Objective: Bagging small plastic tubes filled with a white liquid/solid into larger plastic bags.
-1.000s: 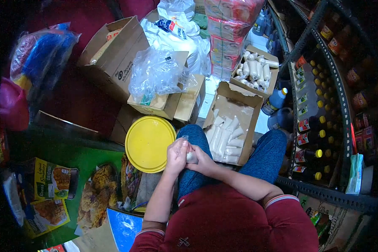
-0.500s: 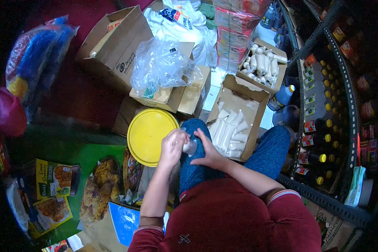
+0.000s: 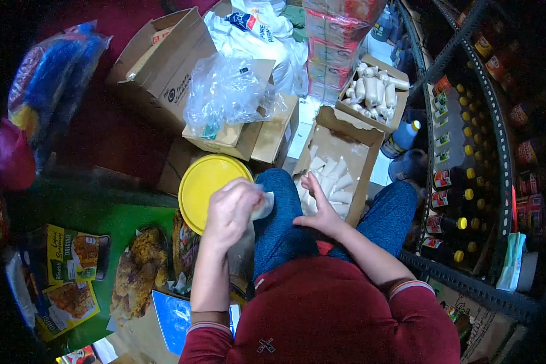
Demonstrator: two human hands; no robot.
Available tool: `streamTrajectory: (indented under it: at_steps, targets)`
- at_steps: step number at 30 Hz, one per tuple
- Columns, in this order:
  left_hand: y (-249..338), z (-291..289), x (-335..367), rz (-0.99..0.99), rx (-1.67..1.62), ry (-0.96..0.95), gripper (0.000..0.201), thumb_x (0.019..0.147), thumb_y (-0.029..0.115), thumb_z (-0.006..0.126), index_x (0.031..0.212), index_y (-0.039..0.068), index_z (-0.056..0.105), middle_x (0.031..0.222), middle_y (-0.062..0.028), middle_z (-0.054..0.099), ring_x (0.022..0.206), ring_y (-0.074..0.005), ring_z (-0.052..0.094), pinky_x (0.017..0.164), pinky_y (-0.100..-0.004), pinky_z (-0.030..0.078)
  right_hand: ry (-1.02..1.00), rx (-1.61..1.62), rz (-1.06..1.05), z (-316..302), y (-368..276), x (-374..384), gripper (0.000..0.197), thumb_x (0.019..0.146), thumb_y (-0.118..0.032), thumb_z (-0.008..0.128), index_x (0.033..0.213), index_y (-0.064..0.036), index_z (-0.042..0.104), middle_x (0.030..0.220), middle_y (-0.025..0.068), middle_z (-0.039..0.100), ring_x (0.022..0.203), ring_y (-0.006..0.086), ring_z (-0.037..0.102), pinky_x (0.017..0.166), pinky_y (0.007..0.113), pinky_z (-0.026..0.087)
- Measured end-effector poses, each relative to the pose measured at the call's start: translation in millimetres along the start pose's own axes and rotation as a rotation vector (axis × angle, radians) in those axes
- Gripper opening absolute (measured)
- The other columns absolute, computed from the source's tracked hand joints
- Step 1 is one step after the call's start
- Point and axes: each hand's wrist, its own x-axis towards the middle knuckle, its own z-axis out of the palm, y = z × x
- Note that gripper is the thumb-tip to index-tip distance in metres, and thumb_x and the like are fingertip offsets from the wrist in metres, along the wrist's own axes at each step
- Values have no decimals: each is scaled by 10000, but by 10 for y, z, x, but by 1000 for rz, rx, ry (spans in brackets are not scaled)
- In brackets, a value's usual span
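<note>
My left hand (image 3: pixel 229 211) is closed around the top of a small clear bag of white powder (image 3: pixel 264 207), just over my left thigh. Part of the bag is hidden behind the fingers. To its right, my right hand (image 3: pixel 323 213) is held with thumb and fingers apart, holding nothing. Beyond the right hand, an open carton (image 3: pixel 344 130) contains several slim bags of white powder (image 3: pixel 332 173). A round yellow lid (image 3: pixel 203 182) is partly covered by my left hand.
Farther back, another carton (image 3: pixel 344 111) is filled with plump white bags (image 3: pixel 373 91). Clear plastic bags (image 3: pixel 224 91) lie on cardboard boxes ahead. Bottles (image 3: pixel 449 197) line the rack on the right. A blue panel dusted with white (image 3: pixel 175 320) lies at lower left.
My left hand has moved slightly left with the bag and turned over it. My right hand has drawn away to the right, its fingers now raised.
</note>
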Motion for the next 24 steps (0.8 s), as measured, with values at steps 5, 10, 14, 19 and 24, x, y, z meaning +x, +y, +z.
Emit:
streamTrajectory:
  at_steps: [5,10,14,19,24]
  targets:
    - [-683,513,-439,-62,339,-169,123,861,90,546,773,4,551,790,-143,582,740,-327,592,671,-368,493,-71,27,-5,227,-124,-1,1216,669,-230,853,1498,-37,-14,1503,200,249,1390,296,273,1130,412,208]
    - [-411,367,-154,-208,-97,-1,245,964,171,476,817,-7,558,770,-101,585,729,-208,606,678,-309,477,-123,-99,-48,212,-113,23,1120,691,-301,826,1481,13,96,1500,221,233,1389,309,264,1144,378,204]
    - [-375,267,-158,-263,-354,91,311,990,184,437,761,-9,521,727,-76,559,709,-172,578,669,-296,471,-222,-69,-78,462,-171,143,1079,706,-345,797,1470,26,132,1486,232,267,1382,330,277,1136,379,216]
    - [-339,365,-309,-231,-139,42,275,974,164,447,777,-3,540,725,-98,565,686,-193,577,648,-315,466,-168,-26,40,752,-124,171,897,684,-243,796,1389,6,300,1331,194,459,1270,297,445,1060,377,345]
    - [-673,600,-622,-233,-45,107,202,926,132,500,799,-9,571,750,-162,557,679,-315,573,626,-378,468,-115,60,106,915,44,84,705,690,-170,776,1266,-5,404,1171,176,547,1125,297,544,965,362,420]
